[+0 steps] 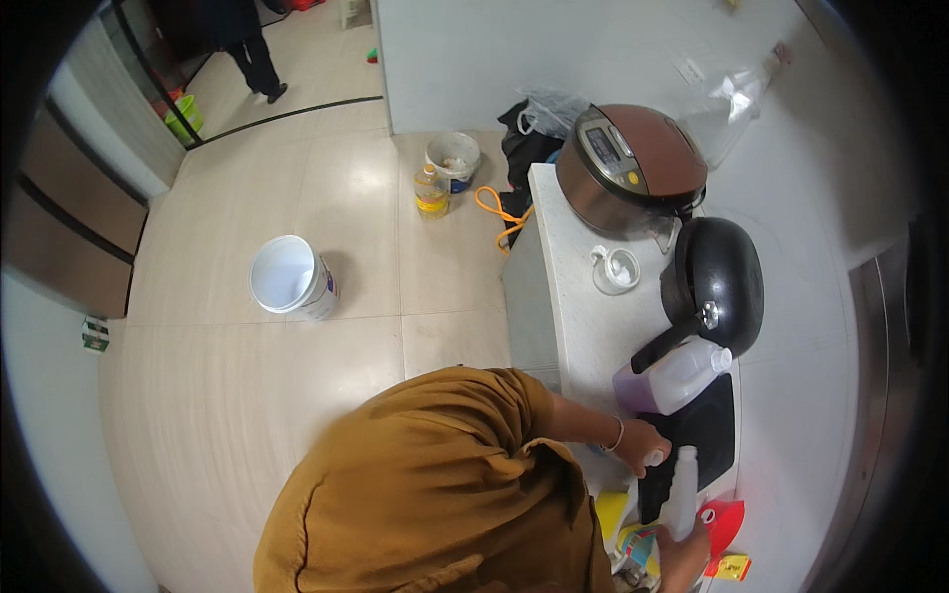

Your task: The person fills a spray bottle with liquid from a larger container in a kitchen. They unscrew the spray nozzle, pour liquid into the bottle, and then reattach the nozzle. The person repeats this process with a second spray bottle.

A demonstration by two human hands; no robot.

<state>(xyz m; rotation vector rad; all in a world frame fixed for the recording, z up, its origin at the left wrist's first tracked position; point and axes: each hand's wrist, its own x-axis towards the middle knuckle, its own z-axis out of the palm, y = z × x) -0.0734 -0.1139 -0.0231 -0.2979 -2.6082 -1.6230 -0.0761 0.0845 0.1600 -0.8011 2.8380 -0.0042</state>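
My left hand (646, 446), with a bracelet at its wrist, grips a small white object (654, 458), perhaps a cap. My right hand (686, 552) is around the lower part of a white plastic bottle (685, 489) with an uncapped neck, held tilted slightly. Both hands are over or near a black flat cooktop (693, 437). A translucent jug (675, 376) of purple liquid leans beside the cooktop, above my left hand in the view. Close to my right hand lie a red plastic item (723, 522), a yellow packet (730, 567) and a blue-and-yellow container (637, 545).
Along the counter (567, 296) stand a glass mug (615, 270), a black lidded pan (715, 282) and a brown rice cooker (634, 167). On the floor are a white bucket (285, 278), an oil bottle (431, 194) and another bucket (454, 159). A person (252, 59) stands beyond the doorway.
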